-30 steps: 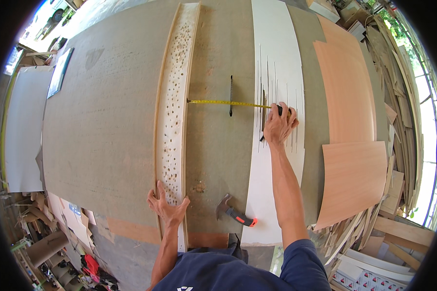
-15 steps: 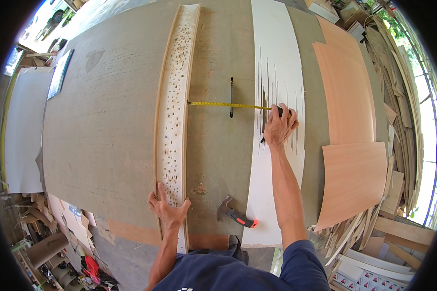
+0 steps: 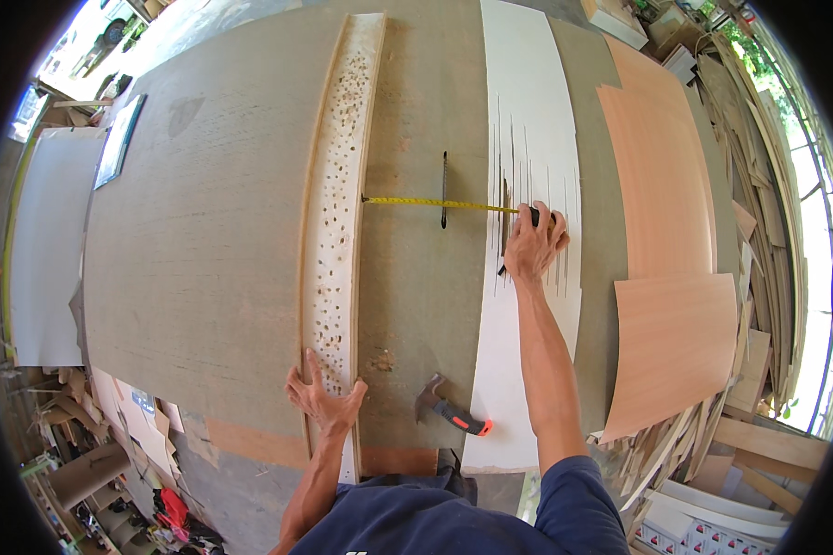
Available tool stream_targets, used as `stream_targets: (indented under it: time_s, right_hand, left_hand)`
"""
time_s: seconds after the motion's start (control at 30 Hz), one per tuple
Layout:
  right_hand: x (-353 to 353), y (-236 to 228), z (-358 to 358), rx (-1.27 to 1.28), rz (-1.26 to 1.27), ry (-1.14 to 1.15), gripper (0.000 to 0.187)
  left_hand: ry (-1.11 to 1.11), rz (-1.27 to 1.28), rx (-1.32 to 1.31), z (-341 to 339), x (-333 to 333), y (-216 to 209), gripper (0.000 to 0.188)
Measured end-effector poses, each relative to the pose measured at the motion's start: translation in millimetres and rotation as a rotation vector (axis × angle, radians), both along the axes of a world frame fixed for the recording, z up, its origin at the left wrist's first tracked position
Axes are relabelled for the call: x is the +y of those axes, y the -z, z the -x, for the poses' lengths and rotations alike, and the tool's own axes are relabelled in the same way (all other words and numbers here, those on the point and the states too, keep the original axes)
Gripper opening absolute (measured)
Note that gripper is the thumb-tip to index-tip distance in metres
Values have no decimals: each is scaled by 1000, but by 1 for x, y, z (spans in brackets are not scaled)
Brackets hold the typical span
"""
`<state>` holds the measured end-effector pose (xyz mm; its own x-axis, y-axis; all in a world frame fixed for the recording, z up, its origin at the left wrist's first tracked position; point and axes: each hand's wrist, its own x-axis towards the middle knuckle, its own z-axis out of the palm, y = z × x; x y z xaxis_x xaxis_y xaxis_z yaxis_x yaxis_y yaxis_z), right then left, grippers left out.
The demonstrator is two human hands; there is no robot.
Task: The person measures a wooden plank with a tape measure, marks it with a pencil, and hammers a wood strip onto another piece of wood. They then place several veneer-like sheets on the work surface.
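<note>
A person's left hand (image 3: 329, 402) straddles the near end of a long board (image 3: 333, 231), thumb at its right edge and fingers over its left, clasping it across the width. Well apart from it, the right hand (image 3: 535, 242) is closed around the dark case of a tape measure (image 3: 435, 202), most of the case hidden by the fingers.

The yellow blade runs almost straight from the case to the board's right edge, crossing above a slim dark rod (image 3: 445, 166). The board lies lengthwise left of centre on a big, stained, grey-brown table (image 3: 204, 231). It is narrow and cream-white, with pale brown raised edges down both long sides; small brown holes or pits pepper its face, crowded toward the far end and more scattered nearer the hand.

Beneath the right hand stretches a white sheet (image 3: 509, 388), marked by thin dark lengthwise lines. A claw hammer (image 3: 453, 407) with a black and orange handle lies between board and sheet, its grip end touching the sheet. Farther right are two peach-coloured panels (image 3: 671, 185), and beyond them, stacked wood strips (image 3: 745, 157).
</note>
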<state>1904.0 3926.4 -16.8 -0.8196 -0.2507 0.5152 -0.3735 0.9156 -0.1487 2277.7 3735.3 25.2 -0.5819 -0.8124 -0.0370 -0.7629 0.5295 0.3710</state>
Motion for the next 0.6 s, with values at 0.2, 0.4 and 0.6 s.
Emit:
stream_targets:
  time_s: [0.2,0.4,0.6]
  right_hand:
    - [-4,-3,-5,-21,4,-14,22]
    - [6,-3,-7,-60,-44,25,22]
    - [-21,-31,-55,-103,89,48,27]
  left_hand:
    - [33,43,-19,-5,1,-7,107]
    - [211,-148,204,-27,-33,-8,112]
    - [388,-49,173,-43,-60,11,109]
